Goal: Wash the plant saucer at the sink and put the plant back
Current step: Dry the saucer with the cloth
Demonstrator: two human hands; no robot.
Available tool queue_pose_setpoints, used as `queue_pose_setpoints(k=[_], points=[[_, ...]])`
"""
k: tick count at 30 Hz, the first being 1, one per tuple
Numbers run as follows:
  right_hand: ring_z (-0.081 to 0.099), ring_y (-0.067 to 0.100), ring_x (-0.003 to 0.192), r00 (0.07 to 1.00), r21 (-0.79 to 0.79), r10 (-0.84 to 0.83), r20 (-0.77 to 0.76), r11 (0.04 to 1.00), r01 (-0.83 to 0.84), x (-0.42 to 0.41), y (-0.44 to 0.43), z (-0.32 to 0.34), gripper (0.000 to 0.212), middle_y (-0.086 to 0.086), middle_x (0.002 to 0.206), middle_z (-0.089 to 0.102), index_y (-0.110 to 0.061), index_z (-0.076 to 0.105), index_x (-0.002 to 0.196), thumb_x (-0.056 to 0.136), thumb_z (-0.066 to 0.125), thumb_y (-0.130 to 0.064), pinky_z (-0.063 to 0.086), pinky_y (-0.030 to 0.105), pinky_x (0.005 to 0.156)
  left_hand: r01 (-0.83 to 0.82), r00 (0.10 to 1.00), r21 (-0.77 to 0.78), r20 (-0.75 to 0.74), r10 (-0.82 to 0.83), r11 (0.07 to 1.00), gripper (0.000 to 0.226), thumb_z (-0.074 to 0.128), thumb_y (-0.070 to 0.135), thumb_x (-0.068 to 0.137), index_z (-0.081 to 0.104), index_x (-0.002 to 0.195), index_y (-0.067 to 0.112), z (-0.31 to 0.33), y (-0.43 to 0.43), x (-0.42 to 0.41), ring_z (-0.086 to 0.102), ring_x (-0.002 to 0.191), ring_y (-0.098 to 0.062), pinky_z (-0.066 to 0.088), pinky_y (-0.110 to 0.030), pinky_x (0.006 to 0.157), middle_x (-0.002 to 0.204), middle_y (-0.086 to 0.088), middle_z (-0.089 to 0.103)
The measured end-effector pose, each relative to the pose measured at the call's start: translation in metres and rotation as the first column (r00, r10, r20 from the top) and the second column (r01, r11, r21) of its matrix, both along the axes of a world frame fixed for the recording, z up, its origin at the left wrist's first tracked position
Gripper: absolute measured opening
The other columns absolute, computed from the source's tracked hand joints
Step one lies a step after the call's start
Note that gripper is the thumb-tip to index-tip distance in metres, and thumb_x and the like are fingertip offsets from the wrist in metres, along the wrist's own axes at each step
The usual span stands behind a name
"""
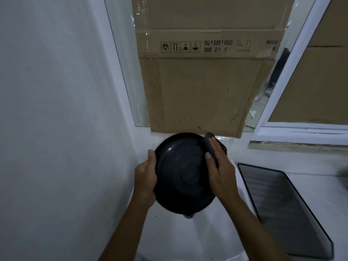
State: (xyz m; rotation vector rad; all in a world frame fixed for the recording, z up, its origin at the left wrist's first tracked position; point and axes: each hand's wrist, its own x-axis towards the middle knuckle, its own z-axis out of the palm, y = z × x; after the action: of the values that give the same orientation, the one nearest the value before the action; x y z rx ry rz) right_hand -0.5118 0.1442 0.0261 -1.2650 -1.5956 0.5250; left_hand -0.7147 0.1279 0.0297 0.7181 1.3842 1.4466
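- Two hands are counted: one left hand (145, 178) and one right hand (220, 172).
- One round dark saucer (184, 176) is seen between them.
- One dark pad (209, 142) is counted at the saucer's rim.
- One white sink (197, 238) is seen.
- One dark ribbed tray (282, 204) is counted on the right.
- Two pieces of cardboard are counted: one large sheet (197, 91) in the middle and one second sheet (310, 81) behind the right window frame.
- Four handling symbols (180, 47) are counted in one printed row on the large sheet.
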Motion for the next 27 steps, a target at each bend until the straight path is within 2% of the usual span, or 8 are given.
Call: queue_pose_setpoints(k=[4,8,11,17,19,21,24,27], points=[[0.03,-0.018,0.133,0.975,-0.148,-0.088,-0.205,0.987,0.058,-0.006,-0.025,-0.03,0.043,-0.035,0.144,0.037,-0.064,0.035,0.135,0.1,0.046,-0.041,0.027,0.001,0.105,-0.001,0.986,-0.068,0.168,0.012,0.998,0.075,0.059,0.092,0.051,0.079,0.091,0.031,-0.029,-0.01,-0.006,0.075,0.086,-0.022,0.059,-0.038,0.068,0.095,-0.003,0.077],[0.035,-0.009,0.135,0.99,-0.106,-0.048,-0.131,0.994,0.034,0.005,-0.029,-0.029,0.044,-0.022,0.146,0.043,-0.042,0.042,0.142,0.1,0.05,-0.033,0.032,0.012,0.109,0.175,0.973,0.064,0.139,-0.183,0.982,0.061,0.059,0.068,0.082,0.065,0.125,0.026,-0.045,-0.016,-0.013,0.065,0.114,-0.026,0.052,-0.042,0.089,0.123,-0.006,0.069],[0.035,0.001,0.139,1.0,-0.043,0.021,-0.007,0.999,-0.022,0.018,-0.022,-0.015,0.046,-0.015,0.15,0.042,-0.026,0.044,0.146,0.101,0.051,-0.023,0.034,0.029,0.114,0.17,0.985,0.049,-0.012,-0.169,0.984,0.042,0.062,0.057,0.08,0.071,0.111,0.031,-0.037,-0.007,-0.025,0.068,0.107,-0.022,0.054,-0.037,0.077,0.112,0.001,0.072],[0.025,0.028,0.145,0.953,-0.043,-0.048,0.299,0.997,0.063,-0.022,-0.006,0.004,0.048,-0.007,0.157,0.032,-0.023,0.038,0.149,0.102,0.042,-0.03,0.024,0.05,0.117,-0.066,0.996,0.006,-0.064,0.066,0.998,0.039,0.046,0.065,0.088,0.072,0.085,0.036,-0.023,0.0,0.012,0.071,0.075,-0.008,0.056,-0.029,0.063,0.081,0.011,0.074],[0.021,0.039,0.146,0.86,0.067,-0.062,0.506,0.997,0.032,-0.044,-0.015,0.0,0.048,-0.005,0.157,0.034,-0.023,0.04,0.148,0.101,0.039,-0.032,0.021,0.06,0.115,-0.098,0.995,-0.029,0.035,0.098,0.995,0.039,0.047,0.063,0.09,0.073,0.097,0.035,-0.025,-0.001,0.021,0.072,0.083,-0.016,0.058,-0.036,0.075,0.09,0.006,0.075],[0.019,0.041,0.146,0.689,0.144,0.035,0.724,0.969,-0.2,-0.056,-0.036,-0.017,0.05,-0.005,0.156,0.034,-0.024,0.036,0.148,0.1,0.035,-0.037,0.017,0.065,0.114,-0.085,0.987,-0.039,0.134,0.09,0.996,0.046,0.05,0.061,0.092,0.071,0.111,0.024,-0.024,-0.001,0.015,0.072,0.094,-0.026,0.058,-0.042,0.085,0.105,-0.006,0.075],[0.013,0.037,0.149,0.537,0.146,0.116,0.836,0.896,-0.42,-0.026,-0.052,-0.041,0.054,-0.01,0.16,0.025,-0.029,0.022,0.153,0.102,0.034,-0.042,0.004,0.063,0.116,-0.127,0.983,-0.049,0.125,0.132,0.991,0.042,0.049,0.059,0.094,0.073,0.099,0.025,-0.03,-0.002,-0.003,0.074,0.085,-0.023,0.06,-0.034,0.067,0.094,-0.003,0.077],[0.013,0.032,0.149,0.722,0.052,0.159,0.673,0.964,-0.261,0.012,-0.041,-0.04,0.05,-0.013,0.159,0.021,-0.034,0.023,0.152,0.103,0.036,-0.039,0.009,0.06,0.117,-0.181,0.969,-0.085,0.155,0.193,0.98,0.039,0.049,0.057,0.095,0.072,0.104,0.027,-0.034,-0.004,-0.01,0.073,0.088,-0.023,0.061,-0.04,0.075,0.1,-0.002,0.076]])
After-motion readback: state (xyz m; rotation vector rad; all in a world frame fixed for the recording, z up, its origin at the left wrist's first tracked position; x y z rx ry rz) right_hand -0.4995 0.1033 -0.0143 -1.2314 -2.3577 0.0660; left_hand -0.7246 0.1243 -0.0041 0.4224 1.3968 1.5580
